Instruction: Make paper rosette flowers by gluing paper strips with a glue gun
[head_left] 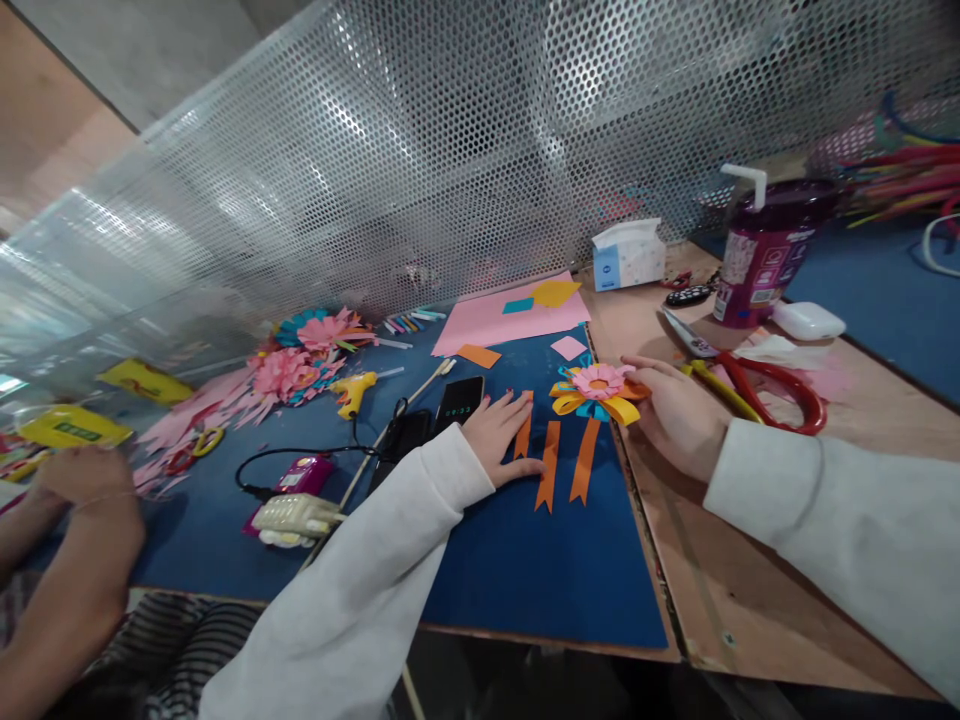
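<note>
A paper flower (598,384) with a pink middle and yellow, orange and blue loops is pinched at its right edge by my right hand (679,415). My left hand (501,432) lies open and flat on the blue surface, fingers stretched over one orange paper strip (523,432). Its thumb touches a second orange strip (550,470) with a notched end. Just below the flower is a third notched strip (584,470). Beside my left hand lies a phone (460,398) with its screen lit.
Red-handled scissors (780,395) and a purple cup (769,260) with a straw stand on the right. A yellow glue gun (352,393), its cable, a power strip (298,515) and paper flowers (289,370) are left. Another person's hands (82,475) are at far left.
</note>
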